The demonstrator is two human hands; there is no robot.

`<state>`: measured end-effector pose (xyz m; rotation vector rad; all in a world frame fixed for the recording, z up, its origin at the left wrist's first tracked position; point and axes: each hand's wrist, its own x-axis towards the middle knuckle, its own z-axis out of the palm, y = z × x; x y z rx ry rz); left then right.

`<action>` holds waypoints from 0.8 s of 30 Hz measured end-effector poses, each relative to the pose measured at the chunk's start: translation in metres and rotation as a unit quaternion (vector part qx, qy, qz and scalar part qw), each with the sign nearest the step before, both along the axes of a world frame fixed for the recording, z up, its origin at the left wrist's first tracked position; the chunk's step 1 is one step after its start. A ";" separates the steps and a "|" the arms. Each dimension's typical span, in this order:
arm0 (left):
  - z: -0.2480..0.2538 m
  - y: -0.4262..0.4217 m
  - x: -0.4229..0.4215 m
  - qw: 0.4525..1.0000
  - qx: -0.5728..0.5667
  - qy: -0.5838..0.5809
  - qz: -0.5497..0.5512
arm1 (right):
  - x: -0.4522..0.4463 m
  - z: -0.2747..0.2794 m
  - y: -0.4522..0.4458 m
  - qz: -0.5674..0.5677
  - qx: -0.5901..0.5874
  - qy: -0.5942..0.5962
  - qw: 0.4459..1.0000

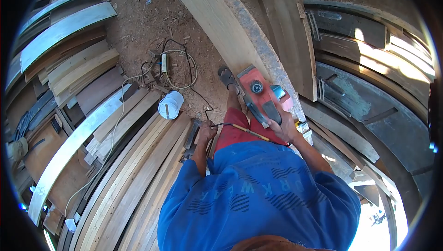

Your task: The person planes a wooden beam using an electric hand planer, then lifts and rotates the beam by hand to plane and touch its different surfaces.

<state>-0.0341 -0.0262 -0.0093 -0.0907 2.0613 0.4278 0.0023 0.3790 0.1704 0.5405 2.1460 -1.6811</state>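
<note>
A red electric planer (262, 92) with a round dark knob rests on the near end of a long pale wooden board (217, 15). My right hand (287, 128) is wrapped round the planer's rear handle. Lower left of it, my left hand (207, 131) is closed in front of my red shorts, beside the black power cable (226, 124); what it grips is too small to tell. The cable has a tan wrapped section and runs across my lap towards the planer.
Stacked planks (134, 168) fill the left side. A white bucket (170, 105) and a power strip (164, 63) with tangled cords lie on the dirt floor (138, 15). More boards (364, 89) lie at the right.
</note>
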 end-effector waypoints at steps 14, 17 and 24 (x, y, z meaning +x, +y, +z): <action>0.037 -0.003 -0.030 0.991 -0.013 0.069 0.110 | -0.337 -0.004 0.010 0.018 0.065 0.123 0.990; 0.016 -0.016 -0.020 0.988 0.007 0.105 0.112 | -0.343 -0.001 0.026 0.014 0.041 0.078 0.996; 0.014 -0.001 -0.005 0.998 -0.023 0.051 0.004 | -0.114 0.011 0.034 -0.016 0.013 0.057 0.998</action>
